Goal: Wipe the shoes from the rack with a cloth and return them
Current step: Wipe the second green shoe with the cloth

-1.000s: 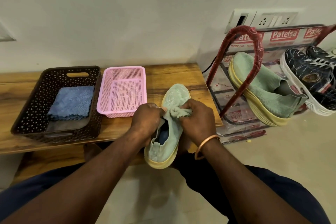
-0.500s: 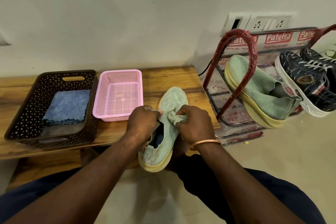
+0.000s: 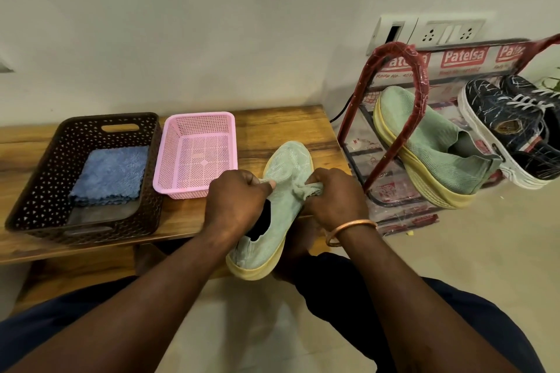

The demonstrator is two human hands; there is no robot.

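A pale green knit shoe (image 3: pixel 286 165) with a yellow sole lies toe away from me, over the front edge of the wooden bench (image 3: pixel 288 124). My left hand (image 3: pixel 238 203) grips its collar at the opening. My right hand (image 3: pixel 335 198) holds a bunched green cloth (image 3: pixel 303 191) against the shoe's upper. The matching green shoe (image 3: pixel 430 142) leans on the red-framed shoe rack (image 3: pixel 394 100) at the right, beside a pair of dark blue patterned sneakers (image 3: pixel 512 127).
A dark brown perforated basket (image 3: pixel 39 179) holds a folded blue cloth (image 3: pixel 110 174) at the left of the bench. A pink mesh basket (image 3: pixel 224 142) stands beside it. Wall sockets (image 3: pixel 436 33) sit above the rack. Pale floor tiles lie below.
My right hand with the cloth has slid slightly along the shoe's upper. The shoe stays in my left hand's grip, and the view has shifted a little.
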